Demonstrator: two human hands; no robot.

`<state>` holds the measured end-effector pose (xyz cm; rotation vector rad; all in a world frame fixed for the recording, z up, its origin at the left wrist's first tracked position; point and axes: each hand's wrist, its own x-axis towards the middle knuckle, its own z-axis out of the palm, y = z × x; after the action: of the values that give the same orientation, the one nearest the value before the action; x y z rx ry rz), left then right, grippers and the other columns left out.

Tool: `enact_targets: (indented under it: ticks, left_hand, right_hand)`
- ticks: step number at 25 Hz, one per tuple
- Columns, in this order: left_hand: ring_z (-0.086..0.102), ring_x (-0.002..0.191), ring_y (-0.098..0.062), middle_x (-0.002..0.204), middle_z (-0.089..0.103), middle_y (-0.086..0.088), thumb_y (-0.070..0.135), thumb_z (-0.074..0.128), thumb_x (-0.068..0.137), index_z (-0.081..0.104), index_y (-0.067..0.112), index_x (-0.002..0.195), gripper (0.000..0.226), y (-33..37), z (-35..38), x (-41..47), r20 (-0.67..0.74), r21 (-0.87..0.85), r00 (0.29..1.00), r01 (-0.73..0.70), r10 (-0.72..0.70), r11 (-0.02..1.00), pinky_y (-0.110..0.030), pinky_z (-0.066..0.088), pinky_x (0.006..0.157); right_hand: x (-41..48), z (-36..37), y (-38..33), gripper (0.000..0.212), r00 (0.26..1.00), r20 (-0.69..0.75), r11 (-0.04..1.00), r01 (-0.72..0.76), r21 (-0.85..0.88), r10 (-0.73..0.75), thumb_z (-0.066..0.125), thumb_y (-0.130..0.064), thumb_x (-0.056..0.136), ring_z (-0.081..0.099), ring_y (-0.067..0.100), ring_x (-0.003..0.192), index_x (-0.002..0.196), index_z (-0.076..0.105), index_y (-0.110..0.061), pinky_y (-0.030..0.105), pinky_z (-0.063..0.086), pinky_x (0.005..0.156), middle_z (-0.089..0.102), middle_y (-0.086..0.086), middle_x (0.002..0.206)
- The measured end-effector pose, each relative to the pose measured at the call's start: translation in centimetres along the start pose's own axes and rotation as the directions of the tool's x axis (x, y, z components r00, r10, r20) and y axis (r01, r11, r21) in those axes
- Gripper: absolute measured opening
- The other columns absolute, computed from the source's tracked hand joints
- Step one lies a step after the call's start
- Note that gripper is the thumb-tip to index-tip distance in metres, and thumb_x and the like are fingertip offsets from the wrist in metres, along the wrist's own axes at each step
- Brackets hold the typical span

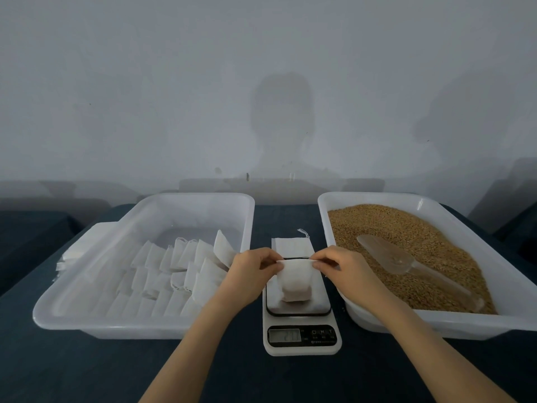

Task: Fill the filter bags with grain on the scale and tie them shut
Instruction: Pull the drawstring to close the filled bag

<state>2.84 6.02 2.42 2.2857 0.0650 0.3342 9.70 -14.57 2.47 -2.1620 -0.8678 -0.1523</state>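
Note:
A white filter bag [294,282] stands on the platform of the white kitchen scale [300,330], its lower part bulging. My left hand [255,273] pinches the left end of the bag's top edge. My right hand [341,270] pinches the right end, and the rim is stretched flat between them. Behind the scale lies an empty flat filter bag [293,246] with its drawstring trailing to the right. Brown grain [406,245] fills the right tub, with a clear plastic scoop [406,261] lying on it.
A white tub [139,322] on the left holds several filled and flat filter bags [174,271]. The grain tub [465,321] sits on the right. All stand on a dark blue cloth [87,370] before a pale wall.

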Motion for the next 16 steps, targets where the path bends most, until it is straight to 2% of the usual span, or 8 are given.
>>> enact_targets:
  ticks: [13,16]
  left_hand:
    - [0.058,0.080,0.008,0.090,0.066,0.013,0.028,0.066,0.090,0.067,0.024,0.101,0.012,0.14,0.08,-0.17,0.012,0.024,1.000,0.013,-0.013,1.000,0.001,0.040,0.066]
    - [0.054,0.089,0.007,0.104,0.060,0.019,0.036,0.072,0.083,0.059,0.030,0.116,0.037,0.68,0.36,0.10,0.116,0.039,0.993,0.003,-0.008,0.999,-0.004,0.039,0.073]
  right_hand:
    - [-0.10,-0.14,-0.19,0.012,1.000,0.014,1.000,-0.015,0.010,0.014,0.062,-0.019,0.089,0.058,-0.001,0.084,0.098,0.070,-0.021,0.014,0.046,0.076,0.065,-0.013,0.089]
    - [-0.18,-0.12,-0.33,0.011,1.000,0.019,0.999,-0.019,0.031,0.018,0.063,-0.019,0.089,0.058,-0.002,0.082,0.091,0.068,-0.028,0.012,0.045,0.074,0.064,-0.014,0.085]
